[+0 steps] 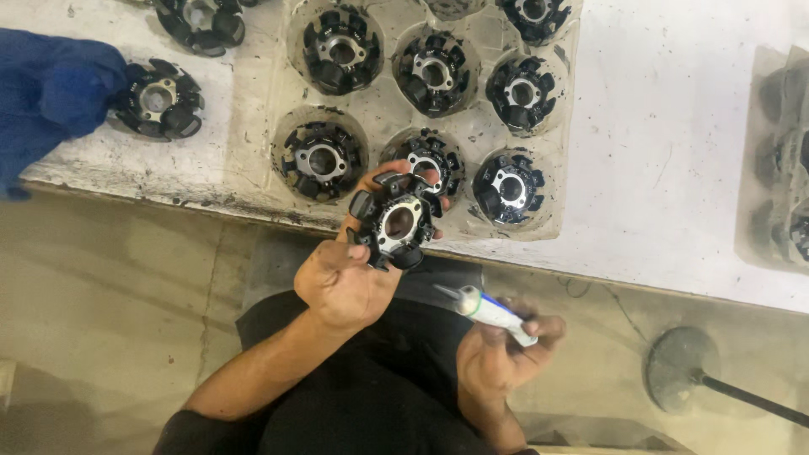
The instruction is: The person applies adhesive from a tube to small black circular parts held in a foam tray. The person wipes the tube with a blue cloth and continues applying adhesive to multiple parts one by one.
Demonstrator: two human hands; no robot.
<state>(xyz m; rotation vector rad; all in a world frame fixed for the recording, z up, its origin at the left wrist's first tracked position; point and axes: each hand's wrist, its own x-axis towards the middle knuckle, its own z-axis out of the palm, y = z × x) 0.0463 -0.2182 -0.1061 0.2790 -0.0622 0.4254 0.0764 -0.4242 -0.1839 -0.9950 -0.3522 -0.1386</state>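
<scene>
So here's my setup: my left hand [341, 282] is gripping one black stator ring [394, 221] by its outer edge, fingers curled round the rim and the open centre tipped up toward me. I think holding it by the rim like that keeps the face and the metal hub free, and it sits just in front of the counter [674, 168] edge, above my lap, not resting on anything. My right hand [506, 350] is closed around a small white applicator tube [489, 310], nozzle pointing up and left toward the ring but clearly apart from it, not touching.

Right behind the ring is the clear plastic tray [379, 114] with moulded round pockets, one ring per pocket, which I guess stops them knocking into each other.

Count as far as I can see:
- 1 ring in hand
- 6 rings fully visible in tray pockets, plus 1 cut off at the top edge
- 2 loose rings on the counter to the left of the tray, one of them beside a blue sleeve [50, 93] that isn't mine
- 1 tube
- 1 more tray [779, 160] off at the right edge, too blurry to count what's in it

Down on the floor at right there's a round metal base with a rod [687, 366].
</scene>
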